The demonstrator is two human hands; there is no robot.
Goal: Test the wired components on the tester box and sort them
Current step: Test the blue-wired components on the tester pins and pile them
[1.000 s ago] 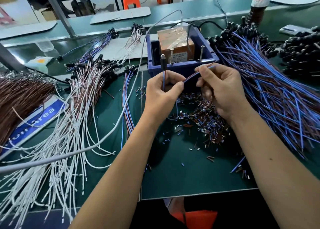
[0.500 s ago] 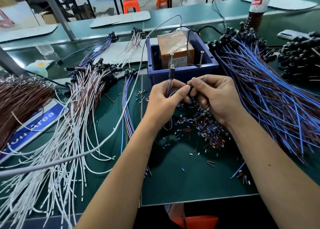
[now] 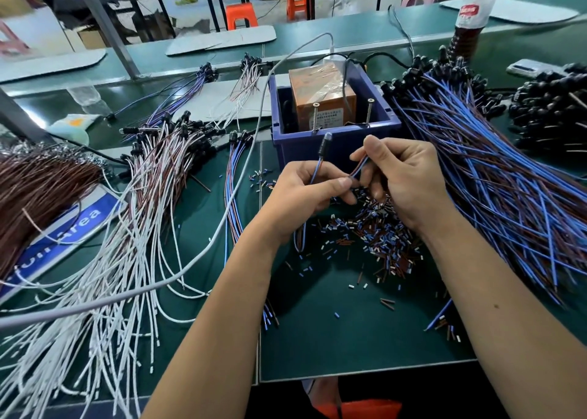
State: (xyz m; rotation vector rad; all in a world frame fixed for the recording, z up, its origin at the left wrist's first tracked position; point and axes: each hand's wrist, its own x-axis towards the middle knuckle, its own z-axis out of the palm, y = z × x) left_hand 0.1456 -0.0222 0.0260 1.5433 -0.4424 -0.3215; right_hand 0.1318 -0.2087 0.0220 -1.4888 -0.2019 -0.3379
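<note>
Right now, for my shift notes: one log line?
left hand: pinches component wire | right hand: pinches wire ends | tester box: untouched

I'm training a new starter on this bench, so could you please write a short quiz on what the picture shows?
1. True or false: both hands hold the same wired component.
2. Which pile lies right of the blue tester box? A white leads, B blue and brown leads, C bare brown wire.
3. What stands upright on the box's near rim?

Key
1. True: left hand and right hand pinch its leads.
2. B.
3. Two screws.
</note>
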